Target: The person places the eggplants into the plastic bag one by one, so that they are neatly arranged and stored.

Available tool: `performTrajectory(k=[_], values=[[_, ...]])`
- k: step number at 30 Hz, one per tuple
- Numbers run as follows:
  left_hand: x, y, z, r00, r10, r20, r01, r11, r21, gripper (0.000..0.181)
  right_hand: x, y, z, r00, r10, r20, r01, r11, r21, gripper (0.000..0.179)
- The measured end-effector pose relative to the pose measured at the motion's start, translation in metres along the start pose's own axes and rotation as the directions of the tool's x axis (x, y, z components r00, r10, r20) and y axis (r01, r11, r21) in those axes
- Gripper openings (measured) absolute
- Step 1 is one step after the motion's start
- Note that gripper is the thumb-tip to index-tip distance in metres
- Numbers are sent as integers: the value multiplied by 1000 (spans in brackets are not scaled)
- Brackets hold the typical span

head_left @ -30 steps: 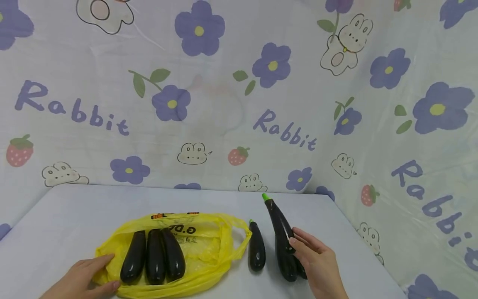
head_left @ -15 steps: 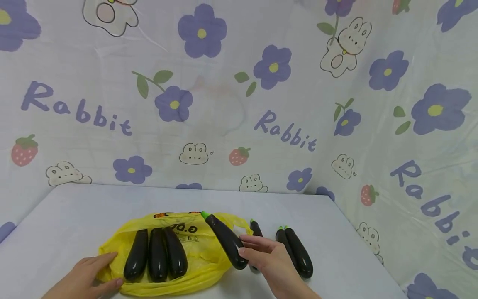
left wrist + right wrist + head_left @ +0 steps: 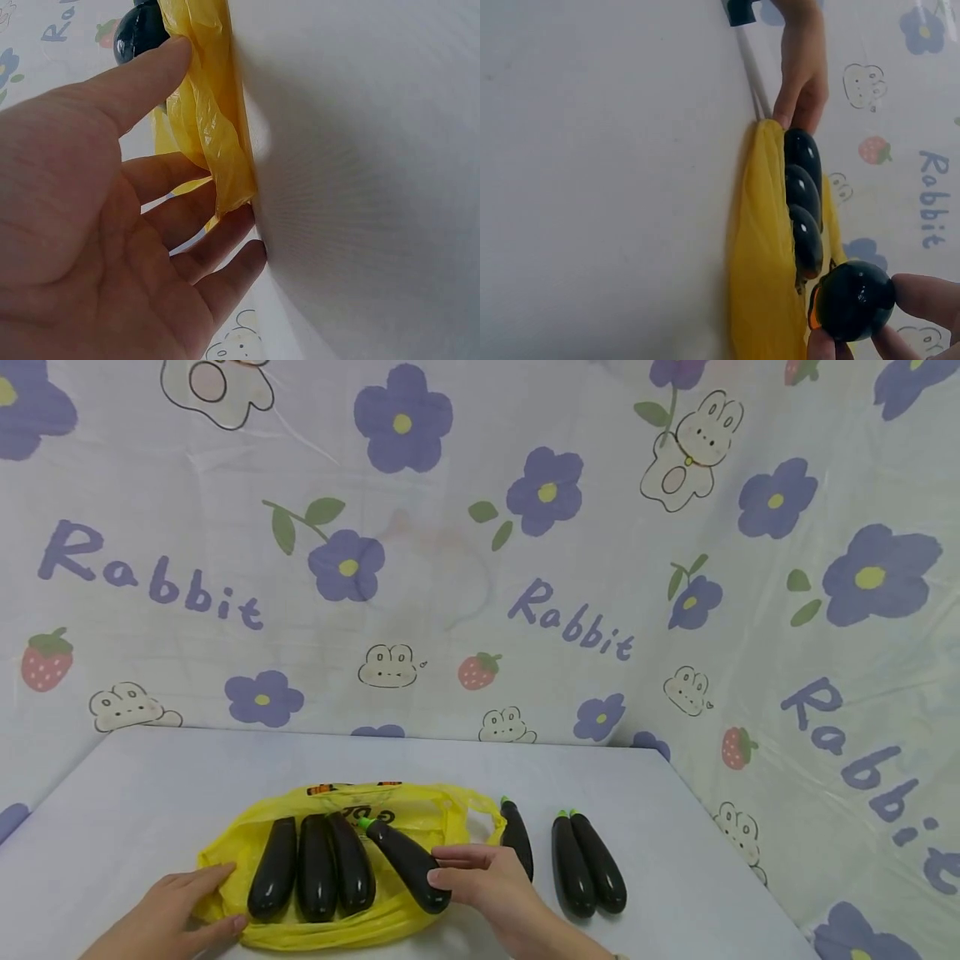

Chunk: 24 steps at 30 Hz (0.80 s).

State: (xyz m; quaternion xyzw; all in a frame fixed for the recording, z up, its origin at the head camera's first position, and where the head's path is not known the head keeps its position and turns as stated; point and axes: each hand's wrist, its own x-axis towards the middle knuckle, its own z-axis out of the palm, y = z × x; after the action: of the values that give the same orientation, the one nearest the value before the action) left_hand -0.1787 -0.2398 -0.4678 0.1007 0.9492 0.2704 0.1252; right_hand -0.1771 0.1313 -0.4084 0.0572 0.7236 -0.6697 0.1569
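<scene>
My right hand (image 3: 498,889) holds a dark eggplant (image 3: 408,864) by its thick end, green stem tip pointing up and left over the yellow plastic bag (image 3: 405,927). In the right wrist view, the fingers and thumb pinch the round end of this eggplant (image 3: 855,300). Inside the bag's mouth, three eggplants (image 3: 317,872) lie side by side. My left hand (image 3: 168,910) rests at the bag's left edge, thumb and fingers spread apart. The left wrist view shows the thumb (image 3: 154,75) against the yellow plastic (image 3: 214,112), with fingertips partly behind it.
Right of the bag, one eggplant (image 3: 517,839) lies partly hidden behind my right hand and the bag's handle (image 3: 497,827). Farther right, two eggplants (image 3: 588,868) lie together on the white table (image 3: 675,860). A cloth printed with rabbits and flowers (image 3: 435,568) hangs behind.
My right hand has carried the eggplant left from the pair on the right to over the bag, lowering it in the last half second. The left hand has stayed at the bag.
</scene>
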Motion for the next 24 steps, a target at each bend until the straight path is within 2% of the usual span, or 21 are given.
performTrajectory(k=[6, 9, 17, 24], values=[[0, -1, 0, 1000, 5, -8, -5, 1000, 13, 85, 16, -3, 14, 999, 18, -34, -19, 999, -49, 34], [1, -2, 1, 1000, -1, -9, 1, 1000, 23, 87, 22, -5, 19, 999, -1, -37, -2, 998, -62, 33], [1, -2, 1, 1000, 6, -10, -6, 1000, 11, 85, 25, -17, 30, 993, -72, -94, 56, 986, -159, 29], [1, -3, 0, 1000, 5, -7, -5, 1000, 8, 84, 35, -15, 36, 994, -63, -88, 43, 977, -209, 28]])
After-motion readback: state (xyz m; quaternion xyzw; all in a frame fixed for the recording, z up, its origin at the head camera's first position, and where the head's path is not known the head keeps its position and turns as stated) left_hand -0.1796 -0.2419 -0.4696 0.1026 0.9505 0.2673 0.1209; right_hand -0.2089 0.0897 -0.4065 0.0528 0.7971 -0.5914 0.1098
